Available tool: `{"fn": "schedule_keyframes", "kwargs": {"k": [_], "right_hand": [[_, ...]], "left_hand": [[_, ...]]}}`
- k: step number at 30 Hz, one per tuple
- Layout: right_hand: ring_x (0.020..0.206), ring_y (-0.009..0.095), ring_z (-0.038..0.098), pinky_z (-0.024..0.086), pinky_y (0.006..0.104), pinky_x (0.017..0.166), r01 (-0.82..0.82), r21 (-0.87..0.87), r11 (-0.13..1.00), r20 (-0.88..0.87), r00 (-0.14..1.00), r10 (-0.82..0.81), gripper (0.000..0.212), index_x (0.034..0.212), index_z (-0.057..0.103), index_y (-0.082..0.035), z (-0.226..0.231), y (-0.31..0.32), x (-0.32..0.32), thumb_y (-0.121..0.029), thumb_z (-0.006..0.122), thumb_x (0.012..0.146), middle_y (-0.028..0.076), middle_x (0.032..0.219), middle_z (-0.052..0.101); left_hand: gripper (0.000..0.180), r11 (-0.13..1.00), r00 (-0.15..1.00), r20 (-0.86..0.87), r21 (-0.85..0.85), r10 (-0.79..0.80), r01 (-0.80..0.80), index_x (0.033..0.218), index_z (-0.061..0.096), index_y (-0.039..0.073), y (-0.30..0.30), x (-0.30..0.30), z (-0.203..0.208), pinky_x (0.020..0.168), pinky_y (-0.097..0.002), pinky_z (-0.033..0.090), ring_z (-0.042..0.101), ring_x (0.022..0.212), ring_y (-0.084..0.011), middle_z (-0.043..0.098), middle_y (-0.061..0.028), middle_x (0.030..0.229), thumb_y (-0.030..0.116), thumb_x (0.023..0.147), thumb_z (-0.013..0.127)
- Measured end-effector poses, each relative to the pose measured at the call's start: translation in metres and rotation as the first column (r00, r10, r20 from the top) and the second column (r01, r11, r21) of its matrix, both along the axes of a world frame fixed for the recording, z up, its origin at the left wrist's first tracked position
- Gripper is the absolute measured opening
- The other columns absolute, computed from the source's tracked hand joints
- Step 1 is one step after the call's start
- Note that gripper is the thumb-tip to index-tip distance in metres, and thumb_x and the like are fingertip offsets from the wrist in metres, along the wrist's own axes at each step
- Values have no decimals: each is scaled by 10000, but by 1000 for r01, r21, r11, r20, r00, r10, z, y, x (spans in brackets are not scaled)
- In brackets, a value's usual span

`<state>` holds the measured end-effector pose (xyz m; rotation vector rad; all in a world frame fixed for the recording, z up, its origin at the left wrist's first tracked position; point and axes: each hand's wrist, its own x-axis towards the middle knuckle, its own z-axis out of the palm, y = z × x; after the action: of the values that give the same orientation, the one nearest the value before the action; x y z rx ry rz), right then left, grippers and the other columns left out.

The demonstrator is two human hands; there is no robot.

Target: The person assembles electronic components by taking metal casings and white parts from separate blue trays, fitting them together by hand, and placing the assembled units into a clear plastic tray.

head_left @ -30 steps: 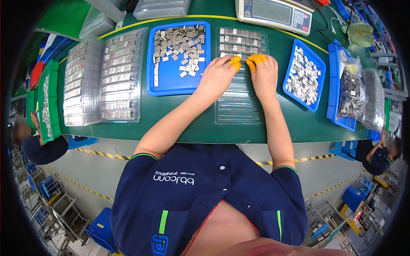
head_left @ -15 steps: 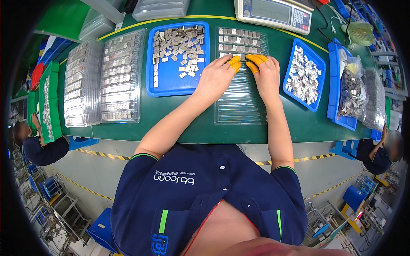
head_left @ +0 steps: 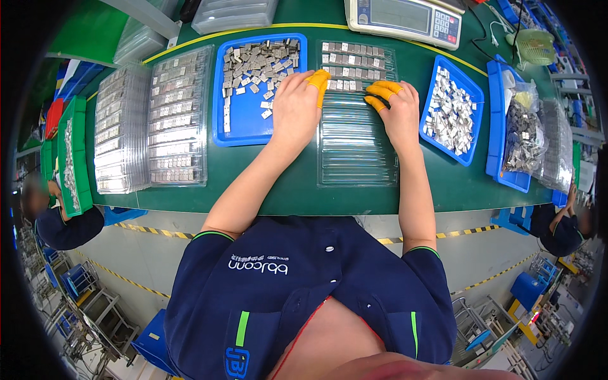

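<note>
A clear plastic ridged tray lies before me, with rows of small metal pieces in its far slots. My left hand is at the tray's left edge, beside a blue tray of loose metal pieces. Its fingers, some in yellow finger cots, are drawn together; whatever they might hold is hidden. Over the right end of the nearest filled row is my right hand. Its cot-covered thumb and finger stand slightly apart, with nothing visible between them.
To the right, a blue tray holds loose white pieces. Filled clear trays are stacked on the left. At the back stands a weighing scale. Another blue bin with bagged parts sits far right. Co-workers are at both sides.
My left hand has moved left off the row to the tray's edge. The right hand has shifted slightly down and right. The third row now shows uncovered pieces between my hands.
</note>
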<state>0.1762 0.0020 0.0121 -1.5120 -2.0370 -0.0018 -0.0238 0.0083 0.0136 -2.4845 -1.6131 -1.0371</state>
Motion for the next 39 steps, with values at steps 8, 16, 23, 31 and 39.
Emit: {"fn": "schedule_keyframes", "kwargs": {"k": [8,16,23,31,39], "right_hand": [[908,230,520,333,374,923,-35,20,999,-40,999,36,197,849,670,-115,0,1,2,-96,664,653,48,883,613],[961,236,496,337,366,919,-72,-14,997,-72,995,71,202,877,666,-124,-2,0,-1,-125,655,675,22,930,604],[1067,265,434,337,368,921,-168,-7,986,-121,979,166,307,1007,610,-129,8,-7,-18,-162,653,705,53,1102,533],[872,253,556,428,357,816,-225,-78,971,-543,826,148,261,905,645,-72,28,-32,-64,-94,699,651,82,911,606],[884,205,567,432,304,808,-92,-198,976,-611,790,-50,169,823,658,-44,34,-47,-80,-41,685,656,81,908,613]], "left_hand": [[235,987,999,49,-161,-13,21,980,608,42,7,-9,0,842,-368,400,519,947,-284,574,-106,1001,48,752,551],[252,990,998,-1,-122,-69,69,999,597,45,4,-9,-1,822,-365,409,511,944,-286,571,-110,978,61,751,560],[241,783,531,797,-516,289,347,1027,556,-10,-7,-15,10,717,-256,455,604,760,-130,614,-116,978,164,866,512],[248,525,166,770,-558,616,643,1056,541,-42,-43,-13,29,842,-277,462,604,867,-181,606,-123,960,115,872,488],[332,713,237,926,-376,293,592,1217,356,-23,-59,-7,14,849,-255,431,568,896,-153,576,-112,996,87,907,402]]}}
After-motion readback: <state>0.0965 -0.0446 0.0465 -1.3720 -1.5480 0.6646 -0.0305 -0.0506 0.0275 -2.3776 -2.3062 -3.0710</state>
